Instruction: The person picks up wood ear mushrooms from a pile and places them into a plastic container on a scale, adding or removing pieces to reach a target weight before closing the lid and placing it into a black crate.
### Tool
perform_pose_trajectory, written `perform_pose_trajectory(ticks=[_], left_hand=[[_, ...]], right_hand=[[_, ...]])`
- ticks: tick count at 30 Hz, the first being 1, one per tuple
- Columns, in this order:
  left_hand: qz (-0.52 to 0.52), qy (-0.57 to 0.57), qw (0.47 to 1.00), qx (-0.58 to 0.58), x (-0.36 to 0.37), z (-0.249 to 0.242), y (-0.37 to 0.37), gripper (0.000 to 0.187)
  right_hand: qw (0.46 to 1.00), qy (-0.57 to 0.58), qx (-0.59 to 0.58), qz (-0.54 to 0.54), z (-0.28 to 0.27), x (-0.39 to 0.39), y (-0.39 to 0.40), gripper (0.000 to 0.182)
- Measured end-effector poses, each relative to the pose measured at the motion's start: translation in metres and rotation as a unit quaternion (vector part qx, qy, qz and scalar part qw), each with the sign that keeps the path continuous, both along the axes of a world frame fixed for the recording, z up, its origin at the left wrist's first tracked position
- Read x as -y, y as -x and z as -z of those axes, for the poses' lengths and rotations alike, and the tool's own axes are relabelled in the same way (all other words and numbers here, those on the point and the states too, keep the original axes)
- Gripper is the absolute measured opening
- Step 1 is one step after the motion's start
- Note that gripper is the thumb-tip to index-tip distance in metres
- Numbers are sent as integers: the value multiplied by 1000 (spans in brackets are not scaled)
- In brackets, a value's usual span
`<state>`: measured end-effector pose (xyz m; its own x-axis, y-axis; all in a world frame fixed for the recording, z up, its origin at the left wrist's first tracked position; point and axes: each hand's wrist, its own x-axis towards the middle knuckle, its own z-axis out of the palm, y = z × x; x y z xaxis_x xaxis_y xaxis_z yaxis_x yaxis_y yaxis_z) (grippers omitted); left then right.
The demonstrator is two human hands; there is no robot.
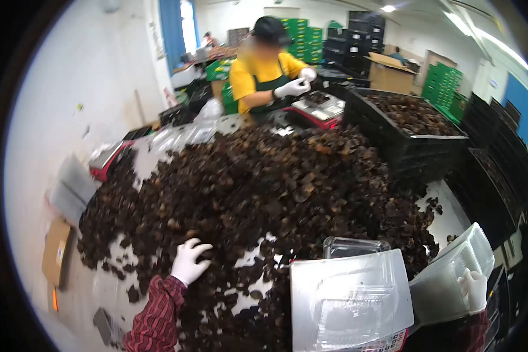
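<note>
My left hand (189,262), in a white glove, is at the near left edge of a big heap of dark brown wood ear mushrooms (264,188). Its fingers are apart and slightly curled, with nothing visible in them. At the right, my gloved right hand (473,290) grips a stack of clear plastic containers (446,284), held tilted; part of the hand shows through the plastic. Between my hands stands a scale with a metal plate (352,270). An open clear clamshell box (351,314) lies on the plate.
A black crate (402,146) full of mushrooms stands at the back right. Across the table a co-worker (267,70) in a yellow shirt and white gloves works beside a red scale (318,111). Another scale (104,158) and a cardboard piece (56,252) are at left.
</note>
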<state>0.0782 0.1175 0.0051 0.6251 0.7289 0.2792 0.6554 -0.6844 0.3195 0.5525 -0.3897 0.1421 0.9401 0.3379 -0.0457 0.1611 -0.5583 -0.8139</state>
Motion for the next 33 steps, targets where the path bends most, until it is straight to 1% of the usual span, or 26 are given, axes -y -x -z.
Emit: perform_pose_trajectory(ticks=[1,2,4,5,6,7,8,10,12,14,15,16,17,18,19,20,22,23,24,25,26,29,30,31,32,33], left_hand=[[31,11,999,-18,28,-10,-1,39],[61,25,997,-35,57,-17,1,37],[132,150,979,-48,104,-17,5,38],[143,138,973,-119,132,-22,4,40],[157,126,961,-189,156,-25,5,43],[179,108,955,-212,171,-9,10,47],[171,99,964,-178,184,-4,13,46],[156,91,964,-197,205,-20,19,46],[153,80,964,-203,213,-37,25,46],[160,126,974,-98,211,-47,30,45],[130,104,982,-91,207,-60,28,42],[111,56,992,-25,195,-59,27,36],[100,23,995,6,177,-57,22,29],[88,-2,994,65,153,-44,16,25],[64,7,993,96,128,-33,7,24],[58,-12,992,113,101,-20,-4,24],[26,-22,996,84,59,-5,-29,27],[4,-18,999,37,45,4,-40,30],[-8,29,999,-26,38,14,-46,31],[-12,58,997,-47,31,24,-51,31],[-15,87,994,-68,33,18,-55,30],[-2,74,993,89,48,-1,-47,29],[19,116,985,129,55,-13,-37,29],[40,187,967,171,70,-27,-21,28],[58,255,942,212,84,-43,-2,27],[60,328,914,232,100,-53,21,26]], right_hand=[[1000,-26,15,4,14,8,-12,40],[1000,-10,11,-20,26,23,-22,40],[992,37,109,-43,36,36,-45,36],[996,12,78,-44,20,20,-25,40],[995,18,78,-62,15,15,-22,40],[993,24,94,-64,13,14,-20,41],[991,27,110,-65,13,14,-19,42],[989,39,118,-78,30,27,-42,42],[982,8,171,-74,39,31,-50,42],[987,12,150,-65,37,31,-52,42],[990,16,129,-52,33,28,-49,43],[990,14,128,-54,28,23,-43,43],[990,16,128,-59,22,16,-35,43],[990,19,128,-63,19,15,-30,43],[990,17,129,-62,22,18,-33,43],[987,14,140,-73,28,21,-42,44],[985,13,154,-82,29,21,-43,44],[987,11,140,-76,25,18,-39,44],[990,9,125,-70,25,17,-36,45],[989,8,128,-67,34,24,-48,45],[989,10,131,-66,30,24,-46,45],[990,2,107,-87,27,23,-42,45],[991,5,103,-88,27,22,-40,45],[990,11,118,-83,26,20,-39,43],[988,15,133,-78,25,18,-39,41],[990,18,115,-79,26,19,-40,41]])
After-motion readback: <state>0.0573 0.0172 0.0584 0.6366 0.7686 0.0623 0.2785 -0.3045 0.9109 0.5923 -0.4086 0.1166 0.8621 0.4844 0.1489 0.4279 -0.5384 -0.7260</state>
